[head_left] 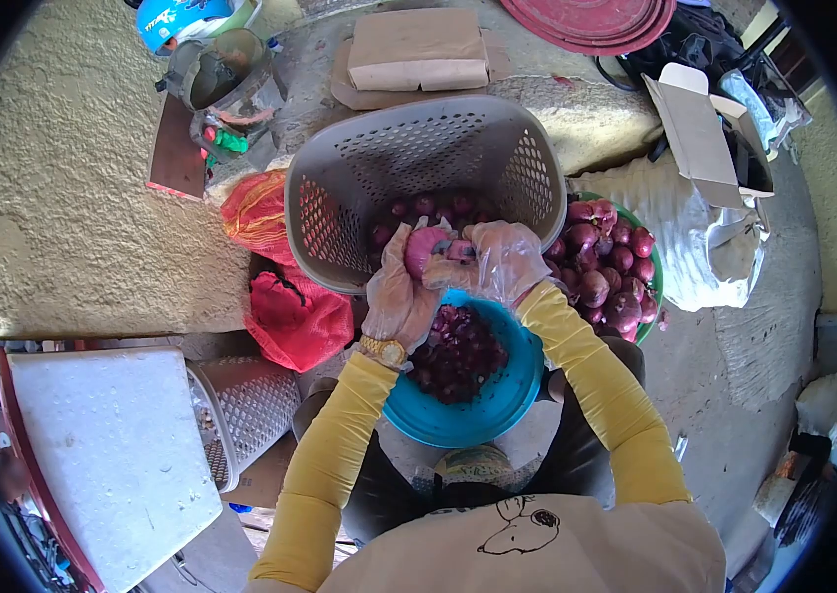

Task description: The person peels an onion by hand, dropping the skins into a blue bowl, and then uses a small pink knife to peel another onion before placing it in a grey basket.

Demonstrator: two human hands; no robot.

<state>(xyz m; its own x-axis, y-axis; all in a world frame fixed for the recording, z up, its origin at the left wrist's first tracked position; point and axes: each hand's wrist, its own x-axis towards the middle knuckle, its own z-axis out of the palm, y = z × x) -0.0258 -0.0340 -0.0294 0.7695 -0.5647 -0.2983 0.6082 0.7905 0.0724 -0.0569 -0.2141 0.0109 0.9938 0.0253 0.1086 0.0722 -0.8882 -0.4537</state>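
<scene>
Both of my hands wear clear plastic gloves and meet above the near rim of a grey perforated basket (324, 237). My left hand (400, 292) holds a pink-purple onion (422, 251). In my right hand (505, 259), fingers are closed around a small dark tool (460, 251) against the onion; its blade is hard to make out. Red onions (425, 205) lie inside the basket. Below my hands, a blue basin (458, 423) contains dark red onion skins (456, 356). To the right, a green-rimmed tub (658, 296) is heaped with red onions (593, 289).
Red mesh bags (295, 314) lie left of the basket. A white board (107, 455) and a white perforated basket (250, 405) stand lower left. Cardboard (418, 49) lies behind. A white sack (680, 232) and open carton (695, 138) are at right.
</scene>
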